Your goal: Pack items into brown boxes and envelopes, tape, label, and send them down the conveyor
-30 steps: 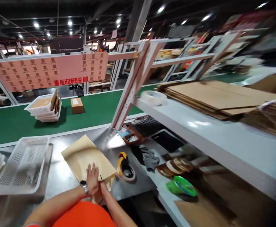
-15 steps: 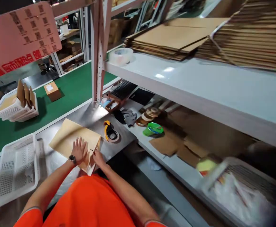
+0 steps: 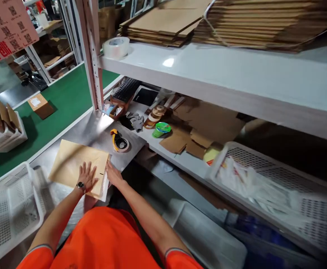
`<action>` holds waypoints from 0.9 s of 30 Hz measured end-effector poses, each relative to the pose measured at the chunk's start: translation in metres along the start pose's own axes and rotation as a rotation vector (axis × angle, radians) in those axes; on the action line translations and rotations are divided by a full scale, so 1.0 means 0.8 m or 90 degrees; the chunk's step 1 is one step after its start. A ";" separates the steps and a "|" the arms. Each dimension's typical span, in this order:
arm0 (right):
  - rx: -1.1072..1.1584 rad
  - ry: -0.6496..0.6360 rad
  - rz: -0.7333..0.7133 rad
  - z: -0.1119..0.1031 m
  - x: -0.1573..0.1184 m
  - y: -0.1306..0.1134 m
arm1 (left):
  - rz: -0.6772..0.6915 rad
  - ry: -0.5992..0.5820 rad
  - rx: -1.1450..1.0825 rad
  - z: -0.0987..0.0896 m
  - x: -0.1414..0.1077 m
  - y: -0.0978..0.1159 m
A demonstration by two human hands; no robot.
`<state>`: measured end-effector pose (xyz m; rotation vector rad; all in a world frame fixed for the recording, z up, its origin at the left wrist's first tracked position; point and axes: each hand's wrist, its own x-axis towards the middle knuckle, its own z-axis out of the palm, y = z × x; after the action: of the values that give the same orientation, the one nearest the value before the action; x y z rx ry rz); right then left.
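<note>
A yellow-brown paper mailer envelope lies on the metal tabletop, a pale strip showing along its right edge. My left hand rests flat on it, fingers spread and holding nothing. At the envelope's right edge, my right hand grips the border, its fingertips partly hidden. A yellow tape dispenser with a tape roll sits just beyond my right hand.
White perforated baskets stand left and on the lower right shelf. A green belt carries a small carton. Flat cardboard and a clear tape roll lie on the upper shelf, whose edge juts above the right side.
The view has swung to the right. My right hand has shifted along the envelope's edge, and the folded, lifted end there now lies flatter. My left hand stays spread on the envelope.
</note>
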<state>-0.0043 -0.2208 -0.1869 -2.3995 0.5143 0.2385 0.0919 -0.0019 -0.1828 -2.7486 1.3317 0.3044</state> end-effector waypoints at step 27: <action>0.215 0.062 -0.047 0.088 -0.140 -0.035 | -0.047 -0.071 0.165 0.000 -0.004 -0.019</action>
<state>-0.0966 -0.1217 -0.1910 -2.1023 0.4672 0.0006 0.1019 0.0103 -0.1820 -2.5203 1.1509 0.2552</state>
